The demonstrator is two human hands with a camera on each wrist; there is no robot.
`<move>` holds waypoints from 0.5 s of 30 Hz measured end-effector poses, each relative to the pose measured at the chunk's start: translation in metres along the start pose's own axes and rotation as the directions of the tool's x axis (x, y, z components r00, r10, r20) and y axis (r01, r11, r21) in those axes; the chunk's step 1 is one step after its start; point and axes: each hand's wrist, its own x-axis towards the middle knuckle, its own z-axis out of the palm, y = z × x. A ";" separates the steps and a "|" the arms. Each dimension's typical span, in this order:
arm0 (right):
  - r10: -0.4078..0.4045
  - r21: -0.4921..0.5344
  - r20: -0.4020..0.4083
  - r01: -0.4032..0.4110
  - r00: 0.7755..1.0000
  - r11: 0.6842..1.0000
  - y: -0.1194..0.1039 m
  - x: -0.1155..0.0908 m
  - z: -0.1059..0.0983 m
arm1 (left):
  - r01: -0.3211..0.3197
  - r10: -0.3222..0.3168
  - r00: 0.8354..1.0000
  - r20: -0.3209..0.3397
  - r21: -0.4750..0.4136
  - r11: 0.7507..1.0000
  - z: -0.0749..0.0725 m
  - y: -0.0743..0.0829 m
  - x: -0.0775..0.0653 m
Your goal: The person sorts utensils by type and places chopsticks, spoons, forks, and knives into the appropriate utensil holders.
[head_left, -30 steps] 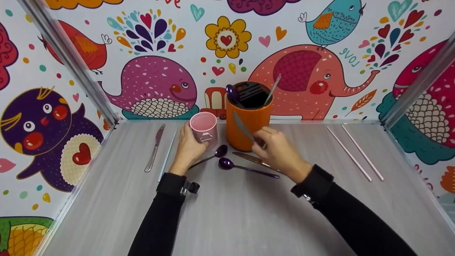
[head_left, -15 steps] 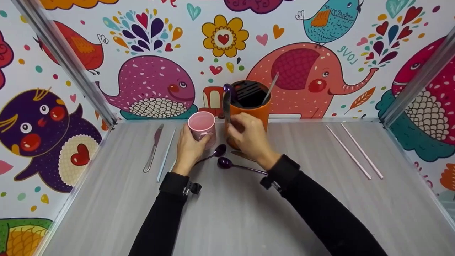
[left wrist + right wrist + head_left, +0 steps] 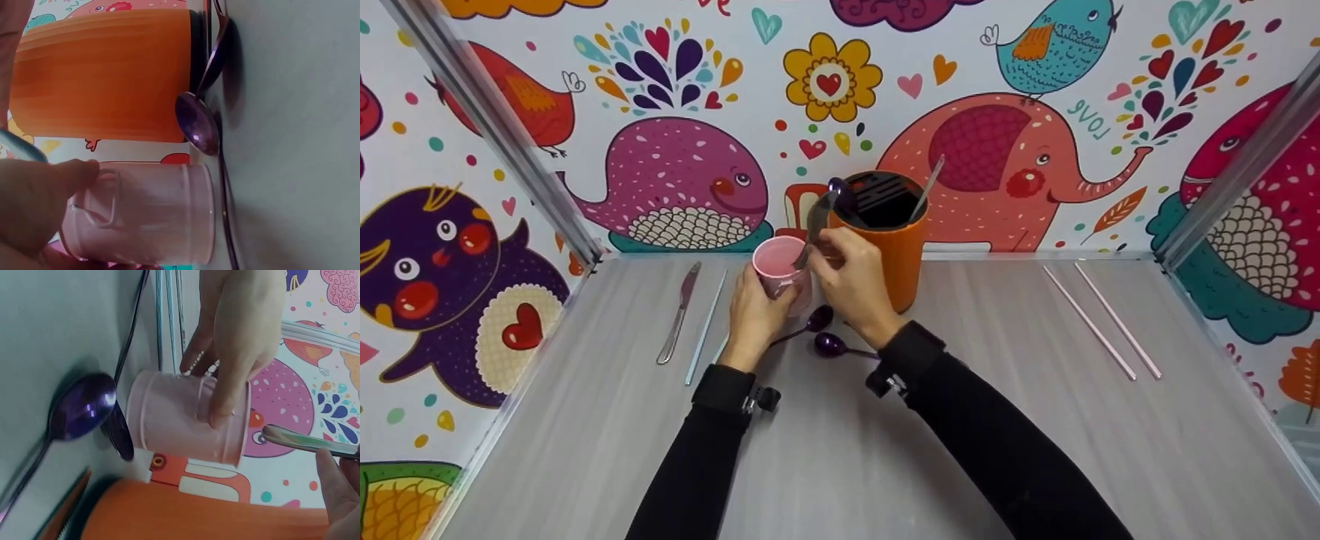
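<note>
My left hand (image 3: 761, 300) grips a pink mug (image 3: 778, 264) that stands on the table; in the left wrist view my thumb lies by the mug (image 3: 146, 214) handle. My right hand (image 3: 846, 274) pinches a silver table knife (image 3: 816, 219), held tilted with its lower end over the mug's mouth. In the right wrist view the knife (image 3: 304, 441) hovers just off the mug (image 3: 180, 416) rim. An orange utensil holder (image 3: 894, 247) with a purple spoon and a metal utensil in it stands right behind my right hand.
Two purple spoons (image 3: 819, 318) (image 3: 831, 345) lie in front of the mug. Left of it lie a second knife (image 3: 679, 315) and a pale straw (image 3: 705, 324). Two more straws (image 3: 1099, 322) lie at the right. Patterned walls close off three sides.
My right hand has carried the knife leftward from in front of the orange holder to above the pink mug. The left hand has kept hold of the mug.
</note>
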 end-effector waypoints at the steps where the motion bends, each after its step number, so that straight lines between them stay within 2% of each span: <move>1: 0.007 0.001 0.004 -0.007 1.000 1.000 0.000 0.001 0.004 | 0.011 -0.011 1.000 0.014 -0.004 1.000 -0.005 0.005 -0.001; 5: 0.044 -0.020 0.015 -0.044 0.999 0.999 0.001 0.003 0.018 | 0.006 -0.006 1.000 0.022 0.006 1.000 -0.009 0.002 -0.001; 10: 0.101 -0.090 0.059 -0.095 0.993 0.991 0.004 0.003 0.030 | -0.051 0.052 0.998 -0.027 0.021 0.998 0.021 -0.049 0.021; 11: 0.114 -0.105 0.067 -0.107 0.991 0.989 0.006 0.004 0.033 | -0.065 0.065 0.997 -0.029 0.018 0.998 0.021 -0.050 0.020; 12: 0.129 -0.117 0.075 -0.120 0.989 0.986 0.008 0.004 0.034 | -0.059 0.059 0.998 -0.032 0.029 0.998 0.028 -0.058 0.025; 15: 0.172 -0.159 0.098 -0.155 0.980 0.975 0.013 0.005 0.041 | -0.045 0.046 0.999 -0.011 0.018 0.999 0.029 -0.058 0.026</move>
